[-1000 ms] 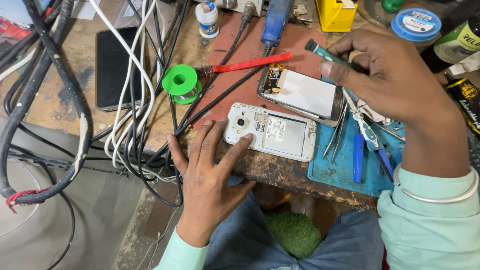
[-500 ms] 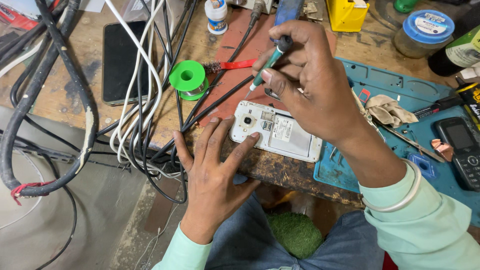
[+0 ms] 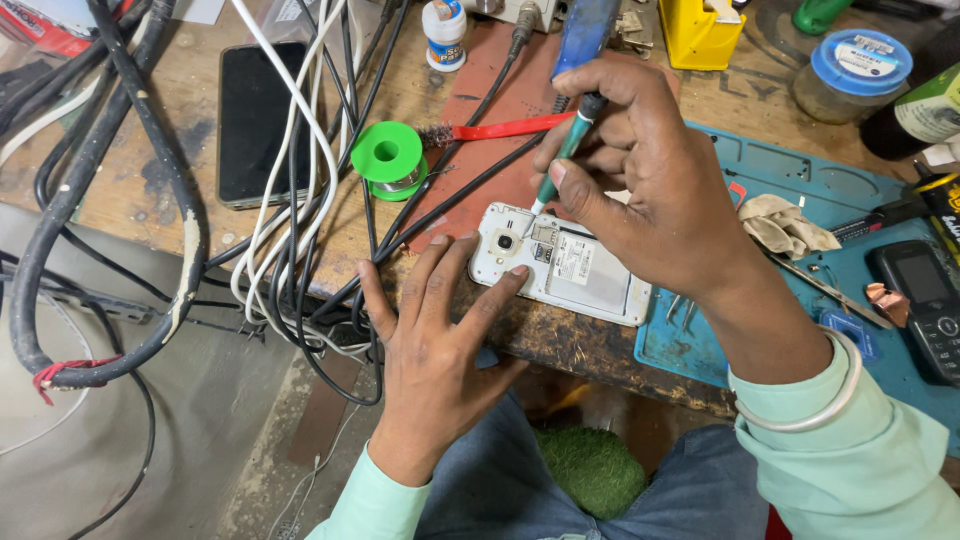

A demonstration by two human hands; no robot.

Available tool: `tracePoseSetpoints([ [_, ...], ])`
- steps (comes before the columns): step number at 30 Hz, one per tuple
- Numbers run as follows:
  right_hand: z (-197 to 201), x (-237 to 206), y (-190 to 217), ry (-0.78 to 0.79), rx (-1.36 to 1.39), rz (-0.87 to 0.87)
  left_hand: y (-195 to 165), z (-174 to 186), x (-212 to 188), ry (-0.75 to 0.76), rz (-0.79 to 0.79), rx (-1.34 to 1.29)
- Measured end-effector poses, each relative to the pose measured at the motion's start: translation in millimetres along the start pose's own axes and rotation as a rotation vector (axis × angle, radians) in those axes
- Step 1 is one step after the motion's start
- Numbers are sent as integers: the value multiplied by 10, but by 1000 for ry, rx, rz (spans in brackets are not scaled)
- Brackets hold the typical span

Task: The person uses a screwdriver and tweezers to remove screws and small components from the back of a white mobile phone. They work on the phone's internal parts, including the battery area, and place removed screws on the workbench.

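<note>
A white phone [image 3: 585,275] with its back cover off lies near the workbench's front edge. My left hand [image 3: 435,350] presses down on the phone's left end with spread fingers. My right hand [image 3: 650,195] holds a green-handled screwdriver [image 3: 562,162], whose tip touches the top edge of the phone near the camera. A silver bangle sits on my right wrist.
A black phone [image 3: 263,120] lies face up at the left among many cables [image 3: 300,200]. A green solder spool [image 3: 388,158], a red brush [image 3: 495,130], a small white bottle [image 3: 444,35], a yellow box [image 3: 700,30], a blue mat [image 3: 800,300] with a keypad phone [image 3: 925,305] and a cloth [image 3: 785,225] surround the work.
My right hand has brought the screwdriver down from the right, and its tip now rests on the white phone. My left hand still pins the phone.
</note>
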State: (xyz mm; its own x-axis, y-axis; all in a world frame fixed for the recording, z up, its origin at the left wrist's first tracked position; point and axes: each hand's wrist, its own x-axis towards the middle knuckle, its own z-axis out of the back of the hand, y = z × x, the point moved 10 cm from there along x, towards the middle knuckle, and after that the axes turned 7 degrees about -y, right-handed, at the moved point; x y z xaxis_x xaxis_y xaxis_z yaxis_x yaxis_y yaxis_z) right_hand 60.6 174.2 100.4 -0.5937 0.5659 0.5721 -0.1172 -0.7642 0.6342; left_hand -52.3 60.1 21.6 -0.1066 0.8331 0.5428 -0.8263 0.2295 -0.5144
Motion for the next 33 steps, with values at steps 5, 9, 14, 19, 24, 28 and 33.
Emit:
tracePoseSetpoints([
  [5,-22,0,22,7,-23,3,3,-9,1,-4,1,-4],
  [9,-43,59,181,24,-85,17,1,-9,2,-1,-2,2],
  [14,-9,228,487,41,-766,179,-5,9,-7,9,-4,-1],
  [19,-9,385,379,335,-1135,42,-22,17,9,0,-12,0],
  [24,-33,452,231,589,-1262,-144,-19,15,2,10,-2,5],
  [28,-160,462,327,578,-1134,-39,-13,5,4,10,-4,1],
  [33,-185,335,404,552,-923,104,-12,4,6,2,-2,-5],
])
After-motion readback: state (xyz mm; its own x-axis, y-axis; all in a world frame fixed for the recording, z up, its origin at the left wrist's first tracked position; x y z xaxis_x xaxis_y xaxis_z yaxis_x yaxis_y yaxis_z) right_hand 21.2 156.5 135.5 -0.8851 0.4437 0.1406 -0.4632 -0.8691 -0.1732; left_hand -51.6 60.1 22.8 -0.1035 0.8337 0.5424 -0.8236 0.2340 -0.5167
